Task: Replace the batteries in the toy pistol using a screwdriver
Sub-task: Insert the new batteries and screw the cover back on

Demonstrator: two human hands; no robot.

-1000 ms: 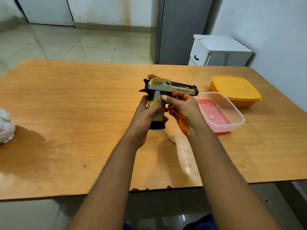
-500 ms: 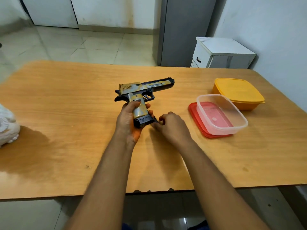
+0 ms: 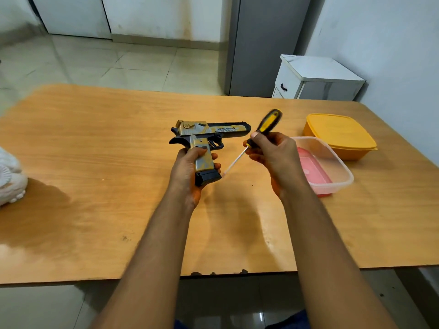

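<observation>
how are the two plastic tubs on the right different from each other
The yellow container is opaque and shut under its matching lid; the clear container is see-through and open on top. The yellow container sits farther from the person, the clear container nearer, on a red lid. Both are rounded rectangular tubs resting on the wooden table.

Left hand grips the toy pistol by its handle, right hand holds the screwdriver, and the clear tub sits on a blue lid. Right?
Not quite. In the head view the clear tub sits on a red lid, not blue. The rest stands: left hand grips the toy pistol; right hand holds the screwdriver.
</observation>
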